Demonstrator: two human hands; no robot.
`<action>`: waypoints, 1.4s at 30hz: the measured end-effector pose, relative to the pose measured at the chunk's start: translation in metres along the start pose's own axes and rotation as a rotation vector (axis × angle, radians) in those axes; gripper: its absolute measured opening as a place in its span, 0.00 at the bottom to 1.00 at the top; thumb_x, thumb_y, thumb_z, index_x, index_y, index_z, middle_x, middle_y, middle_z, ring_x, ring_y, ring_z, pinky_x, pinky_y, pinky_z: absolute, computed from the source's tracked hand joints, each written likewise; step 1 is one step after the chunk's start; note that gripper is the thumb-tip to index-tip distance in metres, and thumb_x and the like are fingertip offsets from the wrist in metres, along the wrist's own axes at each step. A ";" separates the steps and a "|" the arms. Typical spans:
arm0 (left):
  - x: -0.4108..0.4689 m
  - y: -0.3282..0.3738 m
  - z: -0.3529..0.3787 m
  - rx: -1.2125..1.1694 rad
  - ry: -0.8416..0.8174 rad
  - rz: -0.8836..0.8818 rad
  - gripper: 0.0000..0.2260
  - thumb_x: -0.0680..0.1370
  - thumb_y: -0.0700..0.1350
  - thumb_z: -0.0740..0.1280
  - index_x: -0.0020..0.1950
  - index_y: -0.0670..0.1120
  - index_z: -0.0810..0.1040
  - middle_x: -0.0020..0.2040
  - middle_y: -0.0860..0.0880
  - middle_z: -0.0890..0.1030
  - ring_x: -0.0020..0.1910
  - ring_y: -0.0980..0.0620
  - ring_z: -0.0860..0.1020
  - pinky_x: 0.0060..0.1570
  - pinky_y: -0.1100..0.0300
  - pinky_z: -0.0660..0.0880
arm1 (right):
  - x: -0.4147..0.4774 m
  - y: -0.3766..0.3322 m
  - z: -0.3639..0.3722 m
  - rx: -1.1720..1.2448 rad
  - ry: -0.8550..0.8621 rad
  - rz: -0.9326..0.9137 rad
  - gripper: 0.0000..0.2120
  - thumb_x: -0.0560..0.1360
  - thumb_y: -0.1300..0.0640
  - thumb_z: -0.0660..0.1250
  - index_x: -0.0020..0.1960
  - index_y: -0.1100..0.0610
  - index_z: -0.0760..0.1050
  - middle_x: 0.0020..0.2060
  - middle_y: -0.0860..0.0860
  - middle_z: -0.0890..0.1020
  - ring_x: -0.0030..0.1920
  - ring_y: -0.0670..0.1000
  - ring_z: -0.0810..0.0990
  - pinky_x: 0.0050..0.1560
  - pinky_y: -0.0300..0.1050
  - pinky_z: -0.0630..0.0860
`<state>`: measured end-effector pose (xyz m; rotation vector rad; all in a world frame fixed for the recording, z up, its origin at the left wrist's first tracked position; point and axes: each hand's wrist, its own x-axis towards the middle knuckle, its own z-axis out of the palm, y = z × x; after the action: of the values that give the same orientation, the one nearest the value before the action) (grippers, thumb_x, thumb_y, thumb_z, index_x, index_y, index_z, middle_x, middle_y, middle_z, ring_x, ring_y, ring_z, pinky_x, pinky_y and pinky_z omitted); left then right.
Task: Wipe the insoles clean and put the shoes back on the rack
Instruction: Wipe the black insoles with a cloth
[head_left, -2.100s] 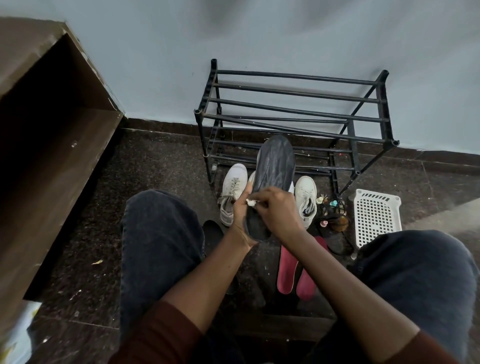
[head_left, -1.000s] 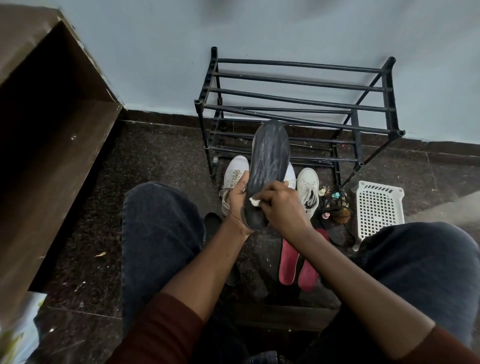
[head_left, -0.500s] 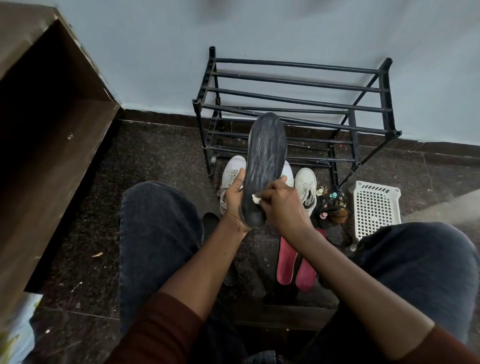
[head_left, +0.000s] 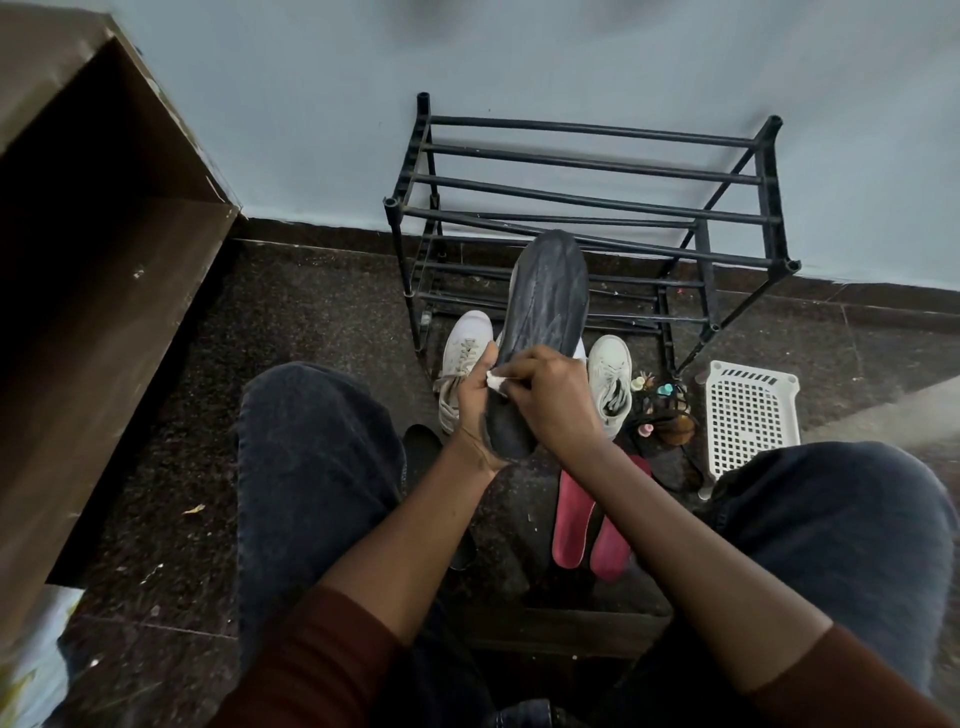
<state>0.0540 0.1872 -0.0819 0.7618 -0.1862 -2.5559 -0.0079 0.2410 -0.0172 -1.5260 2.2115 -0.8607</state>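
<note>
Gripping dark insole (head_left: 545, 312) near heel end with left hand (head_left: 475, 405), fingers curled round edge, toe tilted up toward black rack (head_left: 592, 200), pinching small white wipe (head_left: 494, 382) against it with fingers of right hand (head_left: 553, 402), above white shoes (head_left: 464, 358) and red insoles (head_left: 576, 525) on floor (head_left: 311, 322).

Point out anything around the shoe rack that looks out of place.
White sneakers sit on the floor before the rack, not on it. Two red insoles lie loose on the floor nearby. A white basket beside the rack looks tipped over, small bottles scattered near it.
</note>
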 end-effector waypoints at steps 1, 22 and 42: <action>0.001 0.000 -0.001 0.008 0.006 0.023 0.21 0.77 0.56 0.57 0.56 0.39 0.72 0.45 0.44 0.78 0.49 0.51 0.78 0.57 0.61 0.72 | 0.000 -0.001 0.000 -0.004 -0.015 -0.006 0.09 0.71 0.67 0.68 0.49 0.61 0.82 0.46 0.57 0.81 0.48 0.54 0.79 0.52 0.28 0.62; 0.000 0.002 -0.010 0.004 -0.129 0.052 0.31 0.79 0.59 0.48 0.54 0.38 0.83 0.53 0.40 0.82 0.54 0.45 0.81 0.54 0.50 0.78 | -0.025 -0.001 0.003 0.032 -0.117 -0.127 0.09 0.67 0.70 0.70 0.45 0.62 0.83 0.43 0.57 0.83 0.46 0.54 0.81 0.63 0.62 0.68; -0.004 0.004 0.006 0.045 0.007 0.057 0.26 0.81 0.56 0.50 0.69 0.38 0.69 0.67 0.38 0.72 0.66 0.42 0.71 0.70 0.50 0.62 | -0.028 -0.002 -0.001 0.105 -0.089 -0.136 0.10 0.66 0.71 0.69 0.44 0.62 0.83 0.44 0.56 0.84 0.47 0.53 0.81 0.65 0.61 0.67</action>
<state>0.0557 0.1856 -0.0737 0.7711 -0.2602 -2.5030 0.0036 0.2666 -0.0168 -1.6454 1.9866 -0.9149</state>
